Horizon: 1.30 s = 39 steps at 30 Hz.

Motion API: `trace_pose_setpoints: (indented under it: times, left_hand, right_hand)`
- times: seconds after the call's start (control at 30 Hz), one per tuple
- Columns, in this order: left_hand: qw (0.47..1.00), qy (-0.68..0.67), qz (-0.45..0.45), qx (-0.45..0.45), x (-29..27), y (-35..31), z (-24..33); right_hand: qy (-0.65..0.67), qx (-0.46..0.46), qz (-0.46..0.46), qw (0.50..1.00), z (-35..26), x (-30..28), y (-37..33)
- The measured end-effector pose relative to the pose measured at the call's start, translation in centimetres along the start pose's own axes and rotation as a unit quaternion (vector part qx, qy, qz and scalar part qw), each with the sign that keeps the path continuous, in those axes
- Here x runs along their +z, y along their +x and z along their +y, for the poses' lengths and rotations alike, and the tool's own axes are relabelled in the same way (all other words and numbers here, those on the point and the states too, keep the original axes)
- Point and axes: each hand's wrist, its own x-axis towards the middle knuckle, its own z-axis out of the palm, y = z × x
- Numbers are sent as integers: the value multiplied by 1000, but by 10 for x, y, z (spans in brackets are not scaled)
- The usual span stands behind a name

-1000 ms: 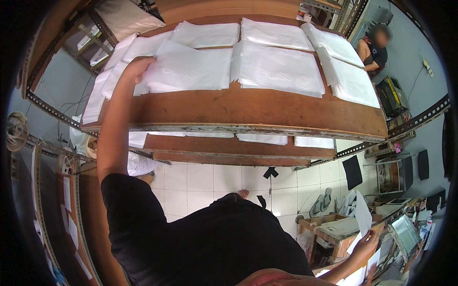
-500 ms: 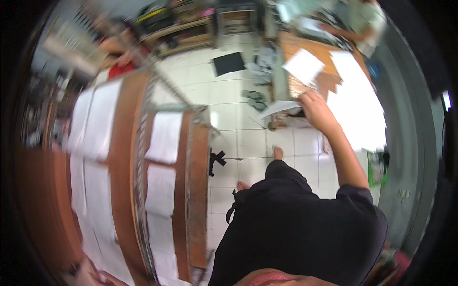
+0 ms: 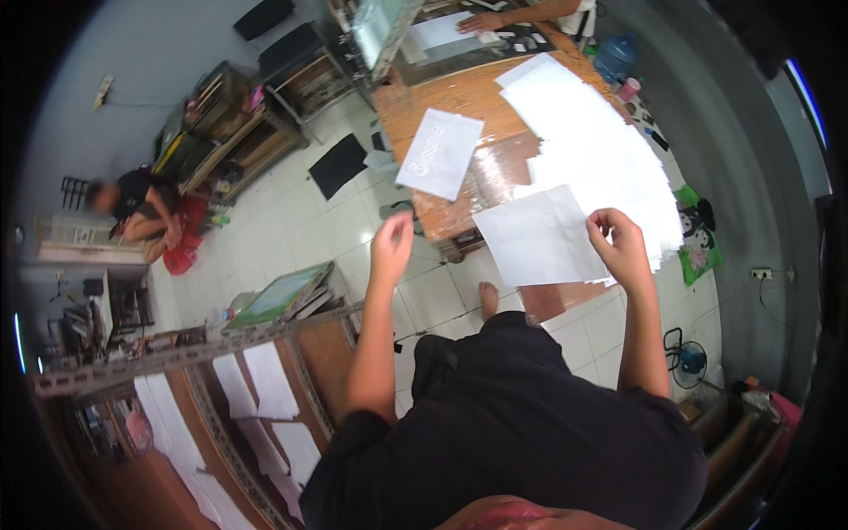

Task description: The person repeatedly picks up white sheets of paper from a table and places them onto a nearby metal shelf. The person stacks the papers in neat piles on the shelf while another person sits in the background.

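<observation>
A white paper sheet (image 3: 541, 237) hangs over the near corner of the wooden table, its right edge pinched between the thumb and fingers of my right hand (image 3: 620, 246). Faint markings show on that sheet. My left hand (image 3: 391, 247) is raised left of the table, apart from the paper, with nothing seen in it; its fingers are slightly blurred but look loosely extended. Beyond it, a greyish-white sheet with pale lettering (image 3: 442, 157) lies on the wooden table (image 3: 433, 97). Many overlapping white sheets (image 3: 601, 150) cover the table's right side.
At the far end, a co-worker's hand (image 3: 481, 22) rests on paper beside a raised framed screen (image 3: 380, 40). Lower left stands a rack (image 3: 309, 349) with sheets on its boards. Another person (image 3: 146, 212) squats at far left. A fan (image 3: 691, 360) stands at right.
My view has turned from the rack toward the table. The sheet in my right hand now spreads out flatter over the table corner, and my left hand has come into view beside it.
</observation>
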Motion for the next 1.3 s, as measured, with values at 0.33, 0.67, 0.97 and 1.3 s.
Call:
trace_pose_setpoints:
  times: [0.33,0.67,0.97,1.3]
  left_hand:
    - [874,408,-105,240,178,295,-111]
    - [849,466,-152,196,163,287,-110]
    - [986,124,111,18,-21,45,-43]
    - [859,206,423,-200,-135,-430,10]
  right_hand:
    - [-193,59,124,972,71,-53,-63]
    - [-94,-100,-31,990,34,-21,-8]
    - [-82,-302,-258,914,-43,67,15]
    - [-41,-285,-367,885,-76,202,-93]
